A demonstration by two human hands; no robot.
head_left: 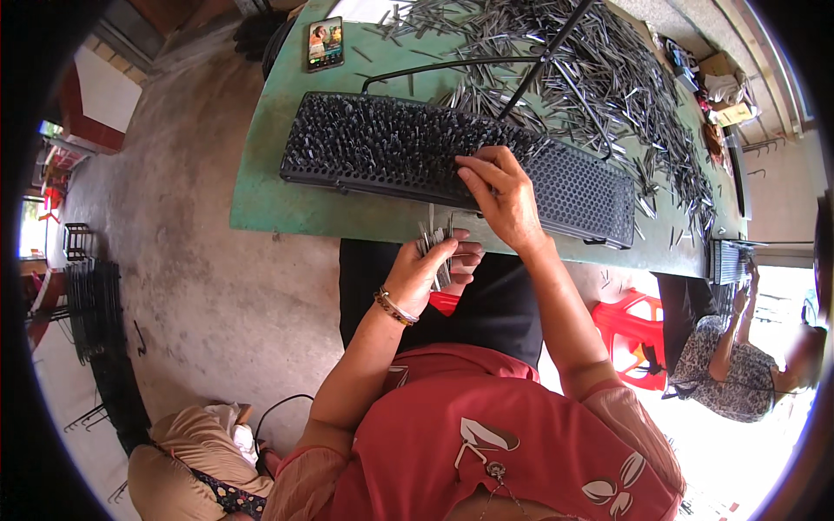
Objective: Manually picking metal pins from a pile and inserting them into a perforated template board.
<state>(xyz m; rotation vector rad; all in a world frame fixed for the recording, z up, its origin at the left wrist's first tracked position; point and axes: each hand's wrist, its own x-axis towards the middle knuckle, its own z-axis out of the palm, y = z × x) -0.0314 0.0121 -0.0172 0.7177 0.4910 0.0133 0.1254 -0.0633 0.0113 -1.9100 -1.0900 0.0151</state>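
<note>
A long black rack (578,193) full of small round holes lies along the near side of the green table. Thin dark metal strips (373,135) stand upright in its holes from the left end to past the middle; the holes at the right end are bare. My left hand (430,269), below the table's near edge, is closed round a bundle of similar thin strips (437,247). Over the rack's front edge, my right hand (499,195) has thumb and forefinger pinched beside the standing strips. Whatever is between those fingertips is too small to make out.
A big heap of loose strips (599,69) covers the back right of the green table (287,213). Black metal bars (547,56) rise behind the rack. A phone (325,45) lies at the far left. Another person (730,365) works at the right, near a red stool (630,334).
</note>
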